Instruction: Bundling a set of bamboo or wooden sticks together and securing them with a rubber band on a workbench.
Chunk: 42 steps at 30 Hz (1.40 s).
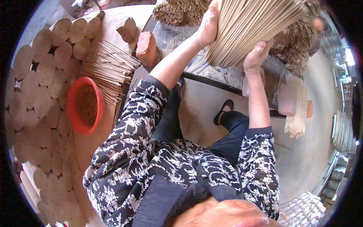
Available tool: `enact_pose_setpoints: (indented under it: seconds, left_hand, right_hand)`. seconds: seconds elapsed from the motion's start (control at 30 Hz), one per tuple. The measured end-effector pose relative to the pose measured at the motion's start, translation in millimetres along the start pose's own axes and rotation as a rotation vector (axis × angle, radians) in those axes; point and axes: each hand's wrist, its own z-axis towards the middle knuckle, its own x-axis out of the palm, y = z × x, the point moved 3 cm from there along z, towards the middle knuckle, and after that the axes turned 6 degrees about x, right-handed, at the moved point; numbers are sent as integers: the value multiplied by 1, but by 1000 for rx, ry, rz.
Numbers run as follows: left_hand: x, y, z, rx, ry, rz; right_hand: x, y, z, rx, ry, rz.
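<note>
A thick bundle of thin tan sticks [253,30] is held up over the worktable [227,77], its sticks fanning toward the far right. My left hand [210,24] grips the bundle's left side, the fingers mostly hidden behind it. Lower down, my right hand [258,58] closes on the near right side, thumb against the sticks. Behind the bundle, rough brown clumps of sticks [293,51] are piled on the table, with another brown pile [179,14] at the far left.
At left, a red bowl [101,109] of brown powder stands near loose sticks [107,70] and a wall of round-ended bundles [47,81]. A reddish brick [146,48] sits at the table's left corner. Pale sticks [296,108] and a pinkish block [286,99] lie at right. Another person [315,43] is beyond.
</note>
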Motion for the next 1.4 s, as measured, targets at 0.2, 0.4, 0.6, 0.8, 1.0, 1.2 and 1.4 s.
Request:
enact_pose_setpoints:
  seconds: [0.2,0.4,0.6,0.8,1.0,1.2,1.4]
  left_hand:
    - [-22,36,-54,-349,-173,-120]
    - [-24,64,-87,-461,-413,-14]
    - [6,49,-92,-405,-441,-120]
    - [13,32,-81,-548,-466,-140]
    - [0,39,-70,-419,-383,-139]
    - [27,23,-89,-392,-485,-28]
    - [10,21,-71,-552,-444,-136]
  right_hand:
    - [5,-54,-43,204,72,-8]
    - [30,-90,-25,718,-191,513]
    - [23,-124,-38,794,-56,711]
    - [24,-52,-36,797,-139,766]
    - [14,-89,-40,841,-220,618]
    - [17,-118,-40,801,45,664]
    - [25,-37,-42,814,-144,731]
